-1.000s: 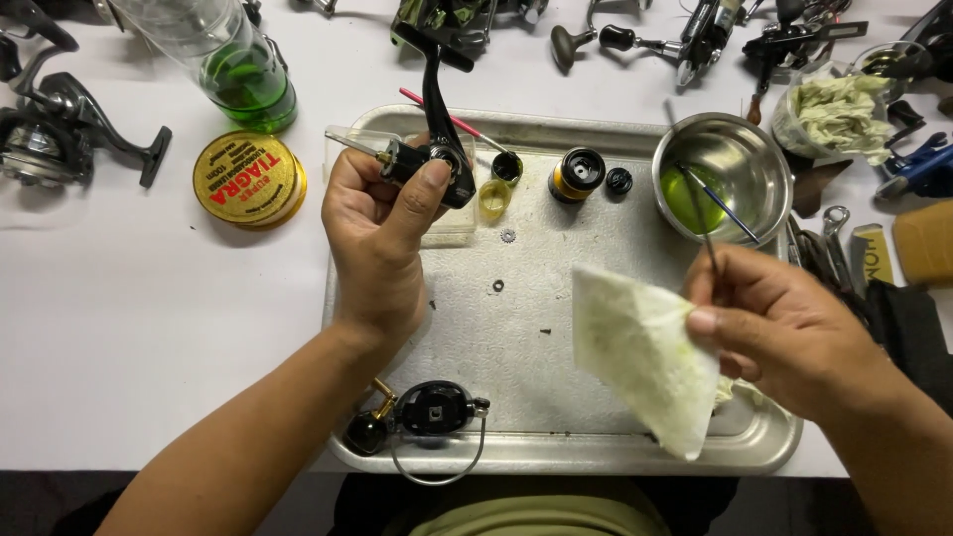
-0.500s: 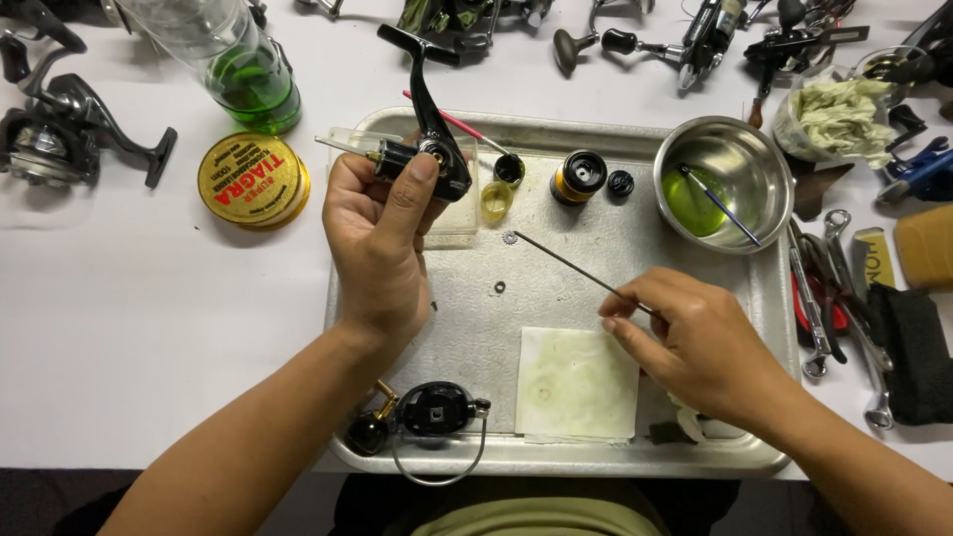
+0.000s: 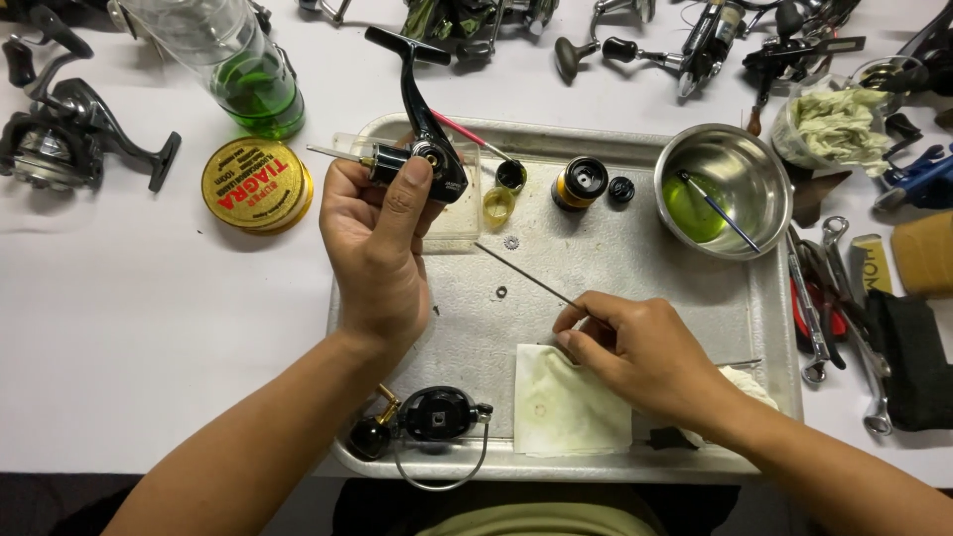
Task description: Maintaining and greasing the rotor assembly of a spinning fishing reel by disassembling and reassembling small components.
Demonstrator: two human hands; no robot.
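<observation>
Left hand (image 3: 382, 253) clamped around black fishing-reel body (image 3: 422, 164); right hand (image 3: 635, 352) pinching thin dark metal rod (image 3: 521, 273), resting on stained white paper towel (image 3: 566, 407) beneath.

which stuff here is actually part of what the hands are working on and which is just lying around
In hand:
- left hand grips black reel body
- right hand pinches thin rod
- stained paper square under the right hand, on metal tray

Lying about:
- steel bowl of green liquid
- yellow tin
- wrenches
- spare reel
- rotor
</observation>
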